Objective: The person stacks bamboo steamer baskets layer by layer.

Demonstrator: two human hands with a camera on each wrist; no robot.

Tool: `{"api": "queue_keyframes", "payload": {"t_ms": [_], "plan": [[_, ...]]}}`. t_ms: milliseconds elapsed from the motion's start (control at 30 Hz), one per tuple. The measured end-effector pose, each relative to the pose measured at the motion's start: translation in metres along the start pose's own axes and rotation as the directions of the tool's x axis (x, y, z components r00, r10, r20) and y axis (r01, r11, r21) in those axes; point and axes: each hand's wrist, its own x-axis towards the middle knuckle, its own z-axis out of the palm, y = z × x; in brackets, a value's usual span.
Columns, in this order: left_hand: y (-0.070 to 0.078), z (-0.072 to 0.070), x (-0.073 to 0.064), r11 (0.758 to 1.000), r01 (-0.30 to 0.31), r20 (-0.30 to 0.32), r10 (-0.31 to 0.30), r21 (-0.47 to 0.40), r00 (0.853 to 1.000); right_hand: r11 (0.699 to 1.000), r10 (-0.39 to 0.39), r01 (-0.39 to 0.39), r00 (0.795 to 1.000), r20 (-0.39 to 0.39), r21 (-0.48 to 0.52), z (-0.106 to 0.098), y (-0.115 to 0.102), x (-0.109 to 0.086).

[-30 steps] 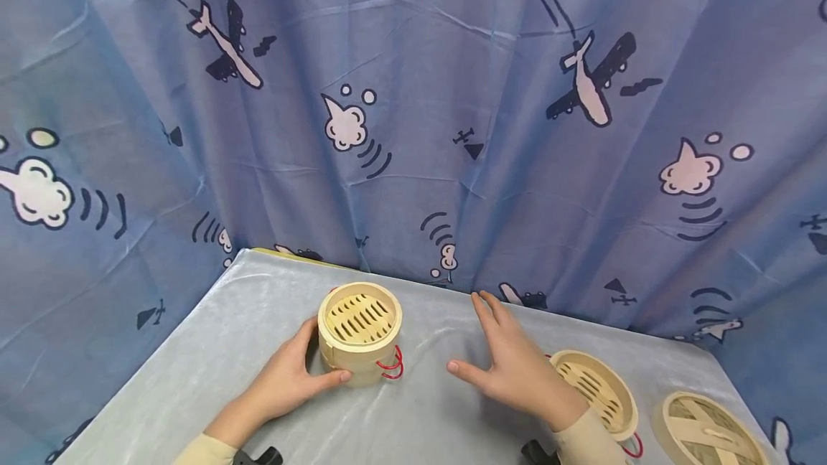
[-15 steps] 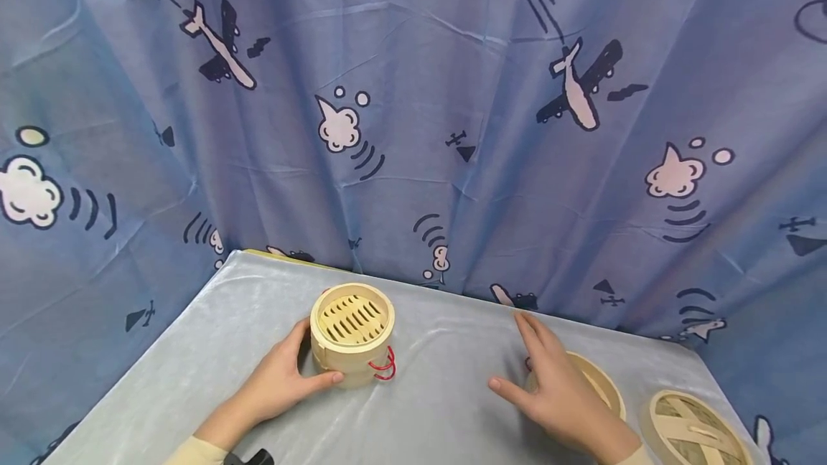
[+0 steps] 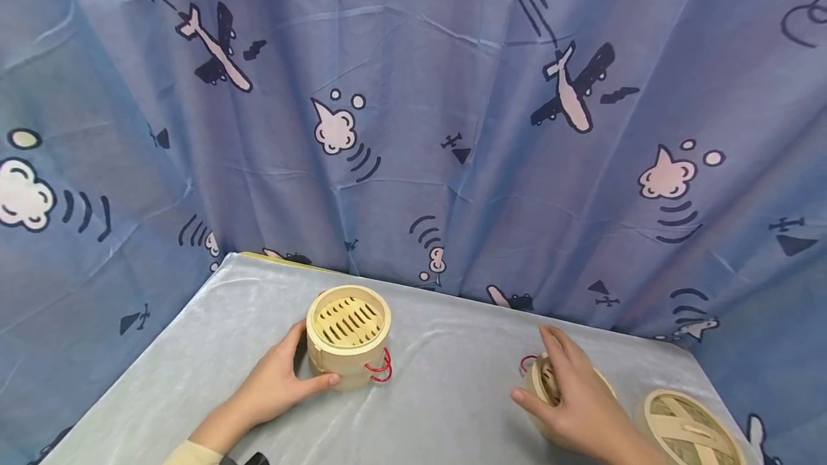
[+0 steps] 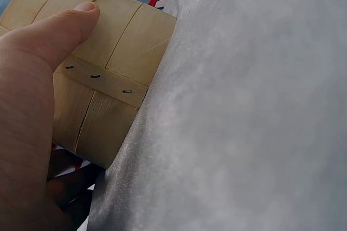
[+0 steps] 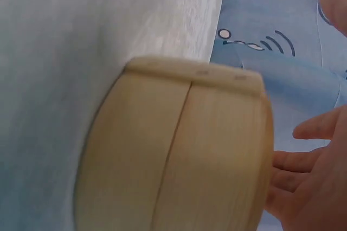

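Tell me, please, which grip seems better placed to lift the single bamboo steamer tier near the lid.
Likely the right grip: it is spread close to that single steamer tier, while the left grip holds the stacked bamboo steamer tiers.

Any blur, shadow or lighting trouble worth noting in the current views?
Head: even light, curtain prints fairly crisp; left wrist: staples on the stacked steamer legible, left fingers in dark shadow, cloth out of focus; right wrist: steamer basket soft, slightly blurred, cloth hazy.
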Motion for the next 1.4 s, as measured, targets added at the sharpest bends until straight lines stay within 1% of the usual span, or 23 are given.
{"api": "queue_keyframes", "payload": {"t_ms": [200,300,433,533,700,800,933,1000,1067,1200,1267,1400], "plan": [[-0.001,0.001,0.0,1.0,-0.003,-0.005,0.003,0.007,1.0,1.0,0.002,-0.001,0.999,-0.04,0.013,0.001,0.012,-0.011],[-0.002,0.001,0.0,1.0,-0.01,-0.008,0.01,0.012,1.0,1.0,0.025,-0.025,1.0,-0.014,0.002,0.002,0.018,-0.015],[-0.001,0.001,0.001,1.0,-0.001,-0.006,0.001,0.008,1.0,0.998,0.07,-0.07,0.997,0.03,-0.005,0.003,0.026,-0.019],[0.0,0.001,0.0,1.0,0.003,-0.001,-0.003,0.007,1.0,0.996,0.085,-0.085,0.996,0.031,-0.011,0.005,0.031,-0.022],[0.001,0.0,-0.001,1.0,0.0,-0.004,0.0,0.009,1.0,0.996,0.089,-0.089,0.996,0.024,-0.022,0.006,0.037,-0.026],[0.001,-0.001,-0.001,1.0,-0.002,-0.007,0.002,0.01,1.0,0.995,0.095,-0.094,0.995,0.037,-0.027,0.004,0.043,-0.027],[0.0,-0.001,0.001,1.0,-0.01,-0.001,0.01,0.013,1.0,0.992,0.126,-0.124,0.99,0.069,-0.028,0.001,0.051,-0.031],[0.0,0.0,0.002,1.0,-0.016,-0.002,0.016,0.013,1.0,0.987,0.161,-0.159,0.981,0.108,-0.027,-0.001,0.055,-0.032],[0.0,-0.001,0.002,1.0,-0.023,-0.007,0.023,0.009,1.0,0.979,0.202,-0.201,0.967,0.154,-0.017,-0.002,0.058,-0.032],[-0.001,0.0,0.001,0.999,-0.03,-0.012,0.03,0.014,0.999,0.96,0.269,-0.279,0.932,0.244,0.009,-0.003,0.063,-0.033],[0.0,0.0,0.001,0.999,-0.03,-0.012,0.03,0.011,0.999,0.952,0.286,-0.304,0.918,0.273,0.023,-0.003,0.065,-0.034],[0.001,0.0,0.0,1.0,-0.029,-0.009,0.029,0.011,1.0,0.93,0.324,-0.364,0.88,0.348,0.056,-0.004,0.067,-0.033]]}}
